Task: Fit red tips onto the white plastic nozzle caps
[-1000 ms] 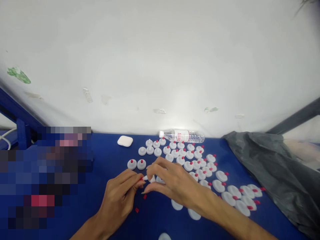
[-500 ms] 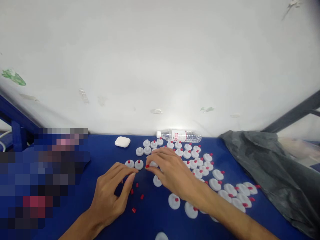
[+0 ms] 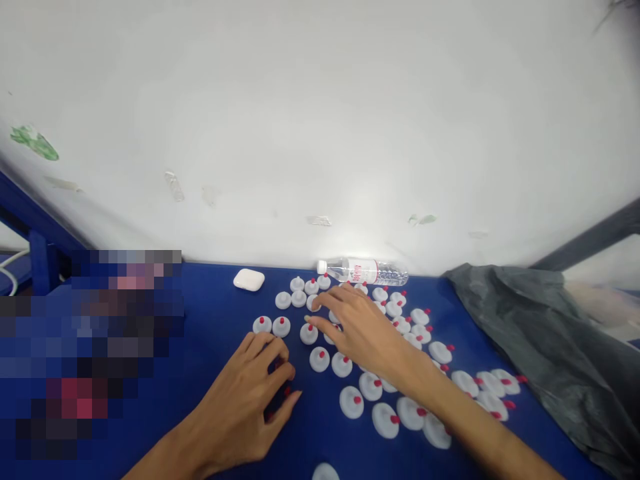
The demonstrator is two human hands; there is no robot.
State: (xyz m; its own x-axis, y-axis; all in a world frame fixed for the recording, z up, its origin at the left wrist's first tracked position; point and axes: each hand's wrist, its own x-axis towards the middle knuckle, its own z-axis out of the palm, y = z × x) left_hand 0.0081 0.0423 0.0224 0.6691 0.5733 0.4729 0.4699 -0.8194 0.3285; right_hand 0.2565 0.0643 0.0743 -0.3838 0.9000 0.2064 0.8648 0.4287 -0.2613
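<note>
Many white round plastic lids, each with a raised nozzle, lie on the blue table (image 3: 215, 320); most have a small red cap on the nozzle. My right hand (image 3: 363, 330) hovers over them, thumb and forefinger apart. Just below its thumb tip sits a lid with a red cap (image 3: 309, 333). Lower left, my left hand (image 3: 245, 393) is held palm down with bent fingers and the thumb spread away. Loose red caps (image 3: 288, 391) show between its thumb and fingers, partly hidden. Two red-capped lids (image 3: 281, 327) lie beyond its knuckles.
A lying clear water bottle (image 3: 363, 271) and a white rounded case (image 3: 249, 280) are near the white wall (image 3: 320, 133). Dark grey sheeting (image 3: 540, 333) drapes over the right side. At left is a pixelated area (image 3: 100, 347). Another lid (image 3: 325, 472) lies at the near edge.
My right hand has let go of a red cap, which now sits on a lid, and its fingers have parted. My left hand has shifted right and down over the loose red caps.
</note>
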